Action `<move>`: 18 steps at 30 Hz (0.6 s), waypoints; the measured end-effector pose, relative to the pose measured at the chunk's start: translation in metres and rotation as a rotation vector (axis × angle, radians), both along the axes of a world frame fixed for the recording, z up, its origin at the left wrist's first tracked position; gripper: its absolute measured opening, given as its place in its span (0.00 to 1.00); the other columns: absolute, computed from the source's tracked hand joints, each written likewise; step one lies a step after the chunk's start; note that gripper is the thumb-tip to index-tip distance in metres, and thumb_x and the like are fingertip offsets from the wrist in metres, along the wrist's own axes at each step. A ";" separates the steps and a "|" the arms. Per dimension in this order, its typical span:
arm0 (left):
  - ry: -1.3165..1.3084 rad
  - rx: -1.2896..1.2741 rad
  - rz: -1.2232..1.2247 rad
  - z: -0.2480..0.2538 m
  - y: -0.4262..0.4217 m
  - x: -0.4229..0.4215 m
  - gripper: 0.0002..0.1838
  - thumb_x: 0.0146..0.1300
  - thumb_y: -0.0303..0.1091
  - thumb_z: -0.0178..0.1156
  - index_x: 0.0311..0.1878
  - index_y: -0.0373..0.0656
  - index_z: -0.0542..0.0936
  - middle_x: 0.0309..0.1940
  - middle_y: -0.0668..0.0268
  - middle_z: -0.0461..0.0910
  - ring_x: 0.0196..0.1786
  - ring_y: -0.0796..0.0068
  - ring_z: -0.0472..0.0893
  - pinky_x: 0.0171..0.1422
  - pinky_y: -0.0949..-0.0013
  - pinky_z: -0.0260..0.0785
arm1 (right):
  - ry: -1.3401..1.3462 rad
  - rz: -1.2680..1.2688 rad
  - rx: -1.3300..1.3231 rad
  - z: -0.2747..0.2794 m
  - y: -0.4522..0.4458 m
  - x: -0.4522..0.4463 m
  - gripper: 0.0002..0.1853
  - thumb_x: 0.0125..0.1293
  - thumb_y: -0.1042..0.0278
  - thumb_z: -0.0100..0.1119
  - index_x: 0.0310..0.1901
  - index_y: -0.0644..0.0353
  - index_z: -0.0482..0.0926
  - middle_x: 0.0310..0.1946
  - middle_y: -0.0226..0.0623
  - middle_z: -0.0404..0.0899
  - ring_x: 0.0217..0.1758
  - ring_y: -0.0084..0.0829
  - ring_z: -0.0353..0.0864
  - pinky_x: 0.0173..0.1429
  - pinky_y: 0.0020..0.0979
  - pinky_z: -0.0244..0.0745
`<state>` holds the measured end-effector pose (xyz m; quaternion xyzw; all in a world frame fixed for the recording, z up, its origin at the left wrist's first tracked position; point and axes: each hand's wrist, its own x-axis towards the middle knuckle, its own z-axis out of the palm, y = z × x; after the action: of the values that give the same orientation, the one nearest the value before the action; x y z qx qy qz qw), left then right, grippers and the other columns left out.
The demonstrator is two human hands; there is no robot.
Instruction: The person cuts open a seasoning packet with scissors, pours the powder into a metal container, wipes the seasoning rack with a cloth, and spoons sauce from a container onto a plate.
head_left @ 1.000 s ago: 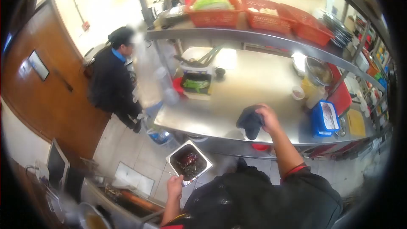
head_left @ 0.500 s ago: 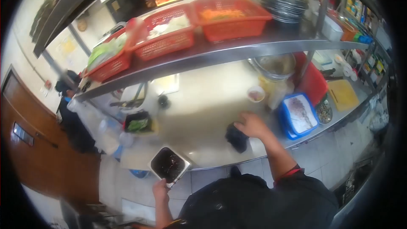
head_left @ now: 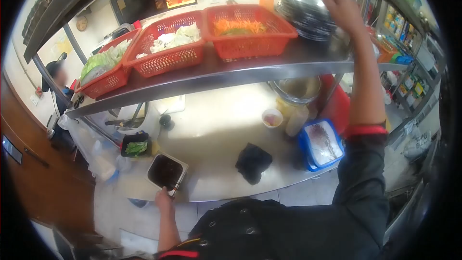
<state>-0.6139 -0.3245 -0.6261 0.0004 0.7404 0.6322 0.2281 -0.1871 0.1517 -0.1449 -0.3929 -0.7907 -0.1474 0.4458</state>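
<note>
My left hand [head_left: 165,199] is closed on the near rim of a rectangular metal food pan [head_left: 183,177] holding dark brown sauce [head_left: 163,171], which rests at the counter's front left. Raised to the upper shelf, my right hand [head_left: 341,10] is beside a stack of dark, shiny plates [head_left: 305,14]. Its fingers look curled, but their tips are turned away, so I cannot see what they grip. A crumpled black cloth [head_left: 253,162] lies on the counter between my arms, apart from both hands.
Red baskets of cabbage [head_left: 167,61], shredded carrot [head_left: 251,44] and leafy greens [head_left: 104,78] line the shelf [head_left: 216,78]. Below are a blue tub [head_left: 308,160], a small bowl [head_left: 272,118], a squeeze bottle [head_left: 297,120] and a black herb container [head_left: 136,144]. Another person [head_left: 57,79] is at left.
My right hand has left the black cloth and risen to the plates on the shelf. My left hand keeps hold of the pan, now further onto the counter. The view has shifted.
</note>
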 end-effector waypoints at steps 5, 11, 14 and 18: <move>0.007 -0.018 -0.066 0.010 -0.006 -0.003 0.13 0.68 0.37 0.59 0.30 0.41 0.72 0.24 0.66 0.69 0.26 0.75 0.72 0.28 0.67 0.70 | -0.413 -0.106 -0.005 0.027 0.070 0.008 0.21 0.67 0.50 0.47 0.37 0.61 0.81 0.36 0.51 0.83 0.42 0.52 0.81 0.49 0.46 0.73; 0.012 0.022 -0.141 0.000 -0.011 -0.008 0.17 0.69 0.39 0.60 0.26 0.44 0.70 0.22 0.68 0.69 0.24 0.77 0.71 0.27 0.69 0.68 | -0.710 -0.206 -0.292 0.015 0.082 -0.025 0.18 0.66 0.56 0.47 0.37 0.61 0.83 0.36 0.54 0.82 0.42 0.51 0.82 0.51 0.48 0.74; 0.016 0.010 -0.176 0.006 -0.017 -0.011 0.17 0.70 0.38 0.59 0.25 0.46 0.69 0.21 0.70 0.69 0.23 0.78 0.71 0.26 0.70 0.66 | -0.784 -0.261 -0.106 0.029 0.071 -0.032 0.16 0.63 0.62 0.49 0.36 0.68 0.81 0.38 0.57 0.81 0.43 0.53 0.81 0.51 0.50 0.74; -0.026 0.038 -0.193 0.008 -0.014 -0.016 0.18 0.70 0.37 0.59 0.23 0.48 0.67 0.21 0.70 0.68 0.21 0.79 0.69 0.25 0.70 0.64 | -0.640 -0.329 0.071 0.024 0.069 -0.036 0.15 0.65 0.63 0.48 0.38 0.65 0.80 0.40 0.55 0.81 0.43 0.54 0.81 0.51 0.50 0.74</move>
<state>-0.6295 -0.3382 -0.6183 0.0678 0.7218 0.6212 0.2975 -0.2230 0.2212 -0.1208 -0.4331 -0.8107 -0.3603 0.1593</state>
